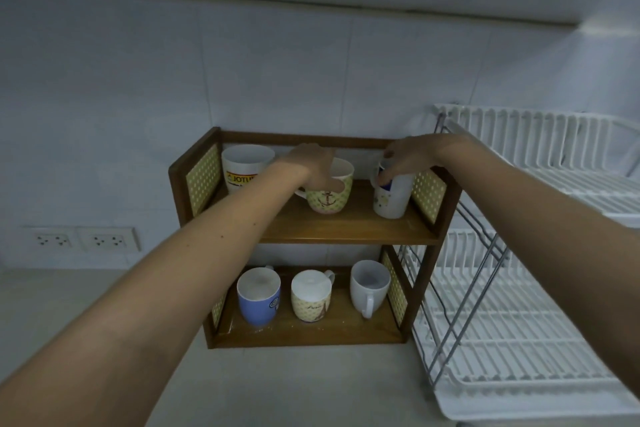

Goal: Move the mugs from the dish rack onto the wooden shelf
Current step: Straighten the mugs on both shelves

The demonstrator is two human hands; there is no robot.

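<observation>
Up on the two-tier wooden shelf [349,227], top board, left hand [317,163] clamps the yellow-green anchor-print mug [330,198] mid-board; right hand [407,159] grips a white dotted mug [393,199] at the right end

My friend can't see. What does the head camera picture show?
Two hands set mugs on the top level of a wooden shelf: the left hand grips an anchor mug, the right hand a white mug. Four more mugs sit on the shelf, and the white dish rack beside it looks empty.
</observation>
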